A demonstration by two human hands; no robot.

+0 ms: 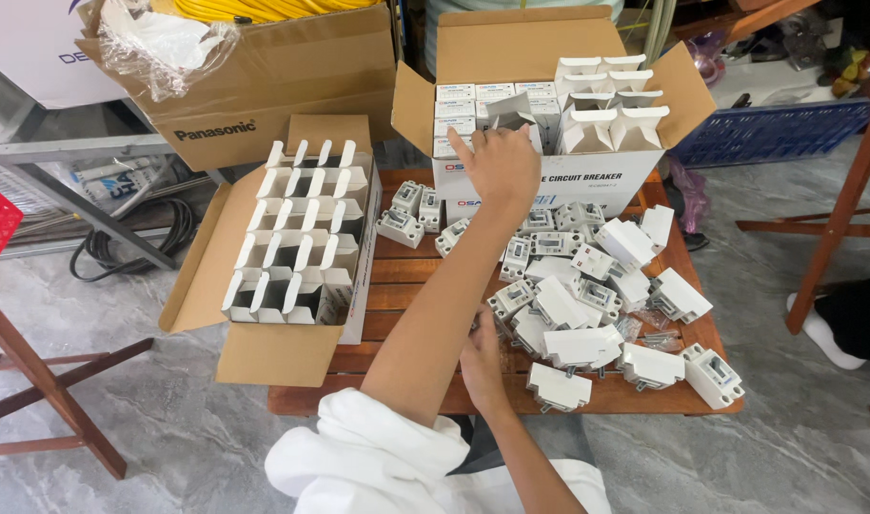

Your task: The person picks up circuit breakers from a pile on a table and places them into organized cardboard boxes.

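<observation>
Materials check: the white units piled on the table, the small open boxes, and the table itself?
White units: likely moulded plastic, smooth semi-gloss shells; some show what look like metal screws. Small open boxes: thin white card, matte, with folded flaps. Table: reddish-brown wooden slats, with visible gaps and a slight sheen, probably varnished.

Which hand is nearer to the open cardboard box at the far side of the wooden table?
Left. The left hand is at the cardboard box, on its small cartons; the right hand is near the table's front edge, by the white breakers, apart from it.
</observation>
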